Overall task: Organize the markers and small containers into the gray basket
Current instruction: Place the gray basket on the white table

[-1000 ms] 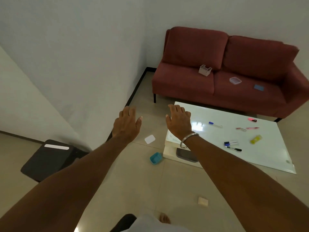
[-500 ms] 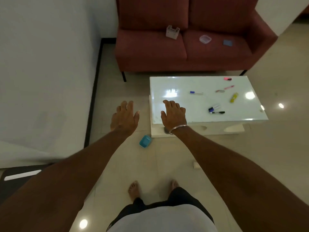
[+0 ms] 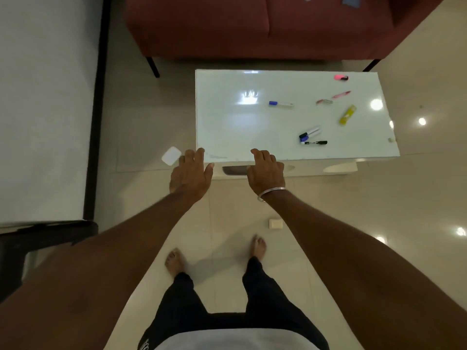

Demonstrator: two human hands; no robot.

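Blue-capped marker (image 3: 280, 104) lies left-right on white table (image 3: 227, 127), cap left. Left hand (image 3: 190, 175) and right hand (image 3: 266, 173) are empty with fingers relaxed, nearer the table edge than before.

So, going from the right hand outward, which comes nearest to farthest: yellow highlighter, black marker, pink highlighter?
1. The black marker, by the near edge of the table, closest to the right hand.
2. The yellow highlighter, on the right side.
3. The pink highlighter, at the far right corner.
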